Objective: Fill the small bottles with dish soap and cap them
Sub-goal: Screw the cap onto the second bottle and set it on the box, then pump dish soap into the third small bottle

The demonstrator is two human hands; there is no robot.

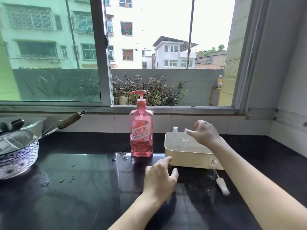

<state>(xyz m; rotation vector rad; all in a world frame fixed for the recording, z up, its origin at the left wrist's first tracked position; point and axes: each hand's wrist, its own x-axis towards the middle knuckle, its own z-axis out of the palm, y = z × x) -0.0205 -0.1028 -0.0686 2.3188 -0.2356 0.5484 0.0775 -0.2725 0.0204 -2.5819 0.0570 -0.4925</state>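
Note:
A tall pink pump bottle of dish soap (141, 130) stands on the dark counter below the window. To its right sits a cream rectangular tub (187, 156) with two small clear bottles (175, 135) (185, 134) standing inside. My right hand (203, 132) hovers over the tub, fingers spread, fingertips close to the right-hand small bottle. My left hand (160, 175) rests open on the counter at the tub's front left corner. Another small clear bottle (212, 169) stands uncapped on the counter in front of the tub, its white spray cap (222, 186) lying beside it.
A blue-patterned bowl (16, 161) with utensils sits at the left, long handles (69, 120) sticking out toward the middle. Water drops (66, 179) dot the glossy counter. A tiled wall and the window sill run along the back.

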